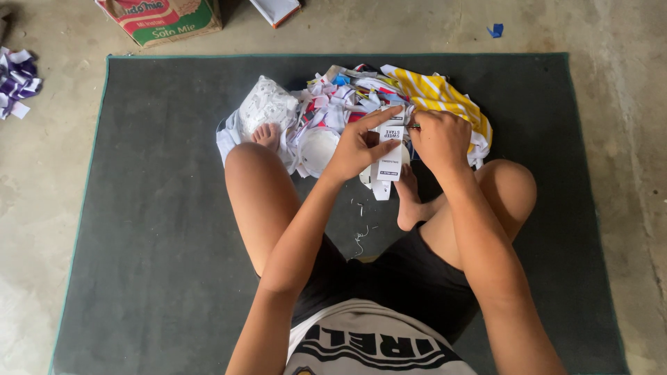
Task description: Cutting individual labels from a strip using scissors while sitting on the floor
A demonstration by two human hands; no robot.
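Observation:
My left hand (358, 147) pinches a long white printed label strip (389, 154) between thumb and fingers, index finger stretched along its top. My right hand (440, 139) is closed around a small tool with a red and green tip (414, 126) pressed at the strip's upper edge. Both hands hover over a heap of white and coloured fabric scraps and labels (340, 104) with a yellow striped cloth (438, 94). I sit on the mat, knees bent, with bare feet (410, 201) beside the heap.
A dark grey mat (153, 229) covers the concrete floor. A white plastic bag (266, 104) lies at the heap's left. A cardboard box (161, 17) stands beyond the mat, purple and white scraps (17, 80) at the far left, thread bits (360, 236) between my legs.

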